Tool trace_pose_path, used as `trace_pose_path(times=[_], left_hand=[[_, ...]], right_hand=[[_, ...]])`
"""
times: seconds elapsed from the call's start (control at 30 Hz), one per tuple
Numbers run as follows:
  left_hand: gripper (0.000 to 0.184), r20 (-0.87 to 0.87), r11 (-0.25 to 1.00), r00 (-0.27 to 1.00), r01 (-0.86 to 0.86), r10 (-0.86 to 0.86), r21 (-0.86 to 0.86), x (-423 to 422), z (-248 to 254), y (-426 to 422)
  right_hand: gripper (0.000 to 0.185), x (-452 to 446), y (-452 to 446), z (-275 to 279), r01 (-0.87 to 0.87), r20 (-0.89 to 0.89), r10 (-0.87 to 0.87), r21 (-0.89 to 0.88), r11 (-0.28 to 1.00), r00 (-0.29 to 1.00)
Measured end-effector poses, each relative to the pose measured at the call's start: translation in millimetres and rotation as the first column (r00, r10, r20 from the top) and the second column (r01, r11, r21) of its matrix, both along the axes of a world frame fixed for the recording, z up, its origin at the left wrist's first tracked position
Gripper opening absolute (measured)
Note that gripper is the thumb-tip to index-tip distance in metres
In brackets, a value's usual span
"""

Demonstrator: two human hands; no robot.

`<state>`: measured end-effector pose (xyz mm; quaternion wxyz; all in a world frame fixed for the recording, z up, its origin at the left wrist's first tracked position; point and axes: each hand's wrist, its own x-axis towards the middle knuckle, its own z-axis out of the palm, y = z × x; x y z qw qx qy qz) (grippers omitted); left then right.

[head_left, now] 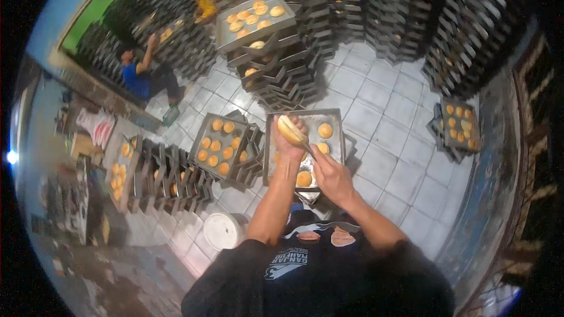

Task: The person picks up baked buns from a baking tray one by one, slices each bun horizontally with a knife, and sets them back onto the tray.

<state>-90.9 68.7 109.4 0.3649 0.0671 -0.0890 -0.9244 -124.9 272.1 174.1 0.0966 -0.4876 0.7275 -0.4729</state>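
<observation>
My left hand (286, 148) is raised over a metal tray, palm up, with its fingers curled round a split bun (289, 130) whose pale inside faces up. My right hand (332, 171) is closed on a thin tool (307, 148) that reaches to the lower end of the bun; its kind is hard to make out. Beneath both hands lies the tray (335, 115) with several golden buns, among them a round bun (304, 179) near the front. Something white (309, 164) shows between my wrists, partly hidden by them.
Stacked trays of buns stand left (215, 147), ahead (256, 20) and far right (461, 124). A white bucket (222, 231) is on the tiled floor (382, 141) at my left. Another person in a blue shirt (136, 81) sits by tray stacks at the upper left.
</observation>
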Motion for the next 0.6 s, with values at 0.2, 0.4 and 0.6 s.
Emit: trace_pose_path(times=[0.2,0.4,0.6], left_hand=[[0.031,-0.023,0.994,0.994,-0.108,0.107,-0.027,10.3,-5.2,-27.2],[0.031,0.004,0.996,1.000,0.005,-0.004,-0.094,2.8,-4.9,11.2],[0.027,-0.037,0.996,0.995,-0.088,0.088,0.023,2.2,-0.5,-22.2]], right_hand=[[0.048,10.1,35.8,-11.3,-0.015,-0.188,0.016,0.007,1.000,0.982],[0.048,-1.4,18.2,-6.7,0.043,-0.169,-0.054,-0.068,0.997,0.984],[0.047,-1.1,45.5,0.4,0.032,-0.208,-0.020,0.050,0.998,0.978]])
